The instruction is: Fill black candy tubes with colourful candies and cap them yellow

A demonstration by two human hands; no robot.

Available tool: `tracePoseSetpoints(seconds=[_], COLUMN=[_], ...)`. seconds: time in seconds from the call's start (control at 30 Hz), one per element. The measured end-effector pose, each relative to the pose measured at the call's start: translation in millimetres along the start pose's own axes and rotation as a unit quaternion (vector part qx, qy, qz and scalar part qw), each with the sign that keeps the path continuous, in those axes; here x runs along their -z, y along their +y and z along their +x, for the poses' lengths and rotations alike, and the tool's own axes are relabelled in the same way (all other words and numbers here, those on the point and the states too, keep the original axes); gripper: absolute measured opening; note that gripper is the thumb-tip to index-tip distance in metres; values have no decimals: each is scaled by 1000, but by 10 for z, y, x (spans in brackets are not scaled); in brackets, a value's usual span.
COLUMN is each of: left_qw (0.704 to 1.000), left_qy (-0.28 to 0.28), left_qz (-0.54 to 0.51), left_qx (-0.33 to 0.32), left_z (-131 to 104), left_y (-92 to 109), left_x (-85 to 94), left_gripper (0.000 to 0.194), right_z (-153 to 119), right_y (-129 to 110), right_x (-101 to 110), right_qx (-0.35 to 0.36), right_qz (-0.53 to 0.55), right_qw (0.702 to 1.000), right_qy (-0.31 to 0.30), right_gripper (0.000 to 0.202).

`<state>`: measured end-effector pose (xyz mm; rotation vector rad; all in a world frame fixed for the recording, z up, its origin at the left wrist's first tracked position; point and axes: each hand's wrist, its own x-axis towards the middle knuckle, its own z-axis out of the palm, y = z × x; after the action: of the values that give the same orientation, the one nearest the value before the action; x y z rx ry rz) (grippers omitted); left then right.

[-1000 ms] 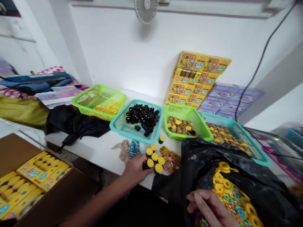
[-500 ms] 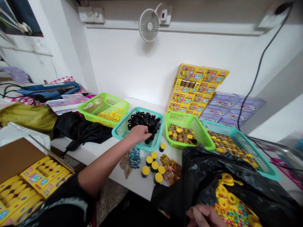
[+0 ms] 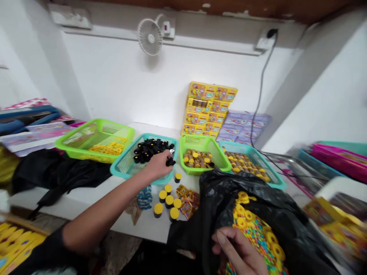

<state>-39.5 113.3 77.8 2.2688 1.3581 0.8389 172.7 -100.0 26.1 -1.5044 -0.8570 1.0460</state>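
My left hand point(image 3: 157, 165) is over the near right side of the blue basket point(image 3: 117, 170), its fingers closed on a small black cylinder point(image 3: 170, 161). Many similar black pieces point(image 3: 149, 148), some with yellow or pink dots, fill that basket. At the lower right my right hand point(image 3: 241, 250) hovers over an open black plastic bag point(image 3: 210, 198), thumb and fingers curled together. Whatever they may hold is hidden. Inside the bag lie small colourful candies point(image 3: 258, 233) and yellow rings point(image 3: 277, 251). Several black containers with yellow lids point(image 3: 169, 201) stand on the table between the hands.
A green basket point(image 3: 67, 143) holds yellow pieces; another green basket point(image 3: 220, 160) and a blue one point(image 3: 276, 179) hold filled containers. Printed packets point(image 3: 186, 206) and blue strips point(image 3: 145, 198) lie in front. Yellow boxes point(image 3: 205, 114) are stacked by the wall, under a fan point(image 3: 150, 37).
My left hand has lifted slightly from the black pieces with a black cylinder in its fingers. The whole view has turned right. My right hand stays over the bag.
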Motion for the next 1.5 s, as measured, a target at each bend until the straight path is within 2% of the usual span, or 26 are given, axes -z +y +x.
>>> tracePoseSetpoints(seconds=[0.07,0.1,0.13,0.2,0.3,0.37,0.4,0.43,0.47,0.5,0.57,0.6,0.63,0.77,0.83,0.87,0.9,0.97,1.07,1.17,1.3,1.4,1.5], left_qw=[994,985,975,964,950,935,929,926,926,926,924,922,920,922,925,926,926,926,928,920,878,851,826], left_qy=[-1,-35,-78,-101,-138,-174,-188,-193,-191,-187,-176,-172,-171,-176,-174,-174,-176,-180,-181,-211,-284,-322,-342], left_qz=[-91,-139,-169,-193,-238,-279,-293,-302,-307,-313,-331,-339,-346,-338,-326,-323,-321,-320,-307,-301,-364,-407,-447], left_qx=[-64,-95,-125,-153,-145,-133,-128,-121,-111,-99,-76,-68,-64,-72,-83,-87,-89,-93,-106,-135,-130,-75,-7], left_z=[-280,-447,-617,-905,-1101,-1098,-1080,-1060,-1044,-1034,-1030,-1033,-1038,-1041,-1034,-1030,-1026,-1026,-1045,-1074,-1082,-1065,-1049], left_y=[324,484,628,848,1009,1032,1027,1014,997,978,944,931,922,917,922,924,925,928,951,1019,1142,1205,1235], left_x=[-130,-217,-308,-489,-735,-866,-918,-961,-996,-1023,-1062,-1074,-1084,-1089,-1077,-1069,-1060,-1045,-1050,-1090,-1134,-1138,-1152], left_gripper=[25,26,26,20,19,29,35,38,38,34,26,22,19,12,10,9,8,7,9,23,36,30,19], right_z=[-17,-29,-42,-65,-87,-72,-50,-19,19,59,126,148,160,153,146,146,147,144,104,23,-74,-91,-41], right_y=[-85,-123,-153,-179,-148,-124,-121,-125,-133,-142,-151,-146,-136,-65,-41,-33,-28,-25,-42,-75,-66,-25,-26], right_x=[-30,-52,-72,-89,17,209,333,465,593,706,850,873,864,676,612,607,619,680,778,791,720,737,874], right_qx=[29,47,59,75,94,115,125,130,131,123,105,100,101,128,142,147,148,135,111,118,157,192,202], right_qz=[19,30,42,58,28,-80,-166,-276,-394,-505,-656,-691,-705,-696,-677,-657,-629,-553,-414,-284,-232,-285,-361], right_qw=[999,998,997,994,994,990,978,952,909,854,747,713,695,681,686,700,723,791,891,946,959,939,910], right_qy=[17,16,-4,-58,-55,-14,5,22,38,29,-30,-66,-98,-188,-224,-238,-243,-225,-147,-106,-49,-12,-29], right_gripper=[40,42,43,34,23,21,21,21,23,24,23,21,19,19,24,27,28,28,28,25,21,16,20])
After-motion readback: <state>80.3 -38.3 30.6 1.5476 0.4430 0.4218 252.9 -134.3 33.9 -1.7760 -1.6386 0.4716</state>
